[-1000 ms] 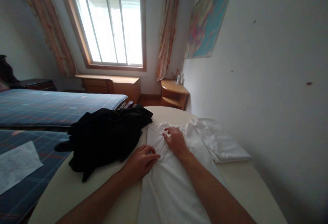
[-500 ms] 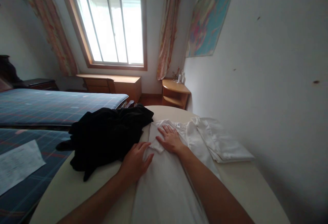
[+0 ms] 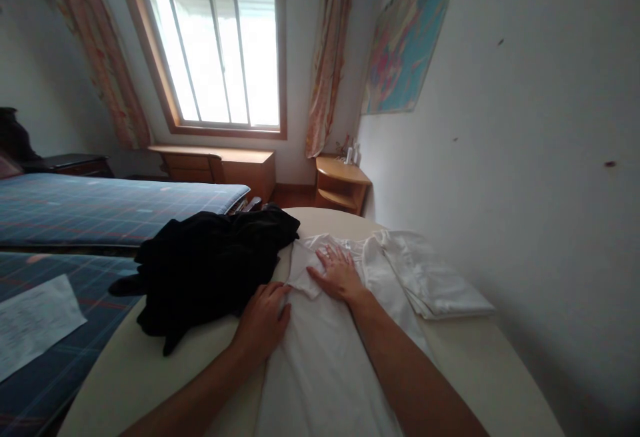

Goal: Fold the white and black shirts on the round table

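A white garment (image 3: 320, 357) lies spread on the round table, with a sleeve-like part (image 3: 303, 276) folded inward near its far end. My right hand (image 3: 340, 276) rests flat on the garment beside that fold, fingers spread. At the garment's left edge is my left hand (image 3: 264, 317), palm down, its fingers stretched out and the thumb apart on the cloth. A crumpled black garment (image 3: 210, 270) lies just left of my left hand. On the right, another white cloth (image 3: 445, 284) lies folded, touching or overlapping the spread garment; I cannot tell which.
The cream round table (image 3: 505, 370) stands close to the white wall on the right. Left of it are plaid mattresses (image 3: 115, 204) with a sheet of paper (image 3: 40, 324). A wooden desk (image 3: 245, 157) and a corner shelf (image 3: 345, 170) stand beyond, near the window.
My right hand has slid slightly right over the garment, its fingers spreading a little more. My left hand has shifted slightly left, along the garment's edge.
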`<state>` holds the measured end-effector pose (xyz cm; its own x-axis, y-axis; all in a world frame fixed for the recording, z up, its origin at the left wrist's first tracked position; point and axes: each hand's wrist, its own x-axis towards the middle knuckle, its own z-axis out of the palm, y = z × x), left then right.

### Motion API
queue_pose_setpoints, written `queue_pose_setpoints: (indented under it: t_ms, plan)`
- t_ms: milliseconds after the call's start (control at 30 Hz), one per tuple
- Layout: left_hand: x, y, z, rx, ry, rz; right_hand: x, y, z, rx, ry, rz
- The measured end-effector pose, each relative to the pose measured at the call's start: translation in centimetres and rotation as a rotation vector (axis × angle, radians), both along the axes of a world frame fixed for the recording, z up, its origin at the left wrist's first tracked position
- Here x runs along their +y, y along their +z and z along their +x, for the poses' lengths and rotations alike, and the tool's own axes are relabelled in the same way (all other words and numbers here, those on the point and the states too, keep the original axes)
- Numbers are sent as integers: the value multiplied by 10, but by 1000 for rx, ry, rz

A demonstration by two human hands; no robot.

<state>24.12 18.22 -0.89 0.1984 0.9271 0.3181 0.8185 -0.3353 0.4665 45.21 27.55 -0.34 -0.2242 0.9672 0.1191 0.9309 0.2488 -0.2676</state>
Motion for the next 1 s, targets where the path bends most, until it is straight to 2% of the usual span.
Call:
queue_pose_setpoints:
  t_ms: [133,300,600,733,867,1000]
  plan:
    - [0,-5,0,-38,-48,38,-1,2,3,29,44,-12]
    - [1,-7,-2,32,-45,11,-3,8,10,47,-93,9]
    - [1,-6,-2,78,-18,16,-1,3,22,16,-33,-46]
    - [1,-6,0,72,-7,-9,-2,8,15,65,-22,85]
    - [1,-6,3,37,13,-1,-9,23,-2,203,87,231]
    - [0,-8,6,-16,-39,43,-19,34,-22,326,263,170]
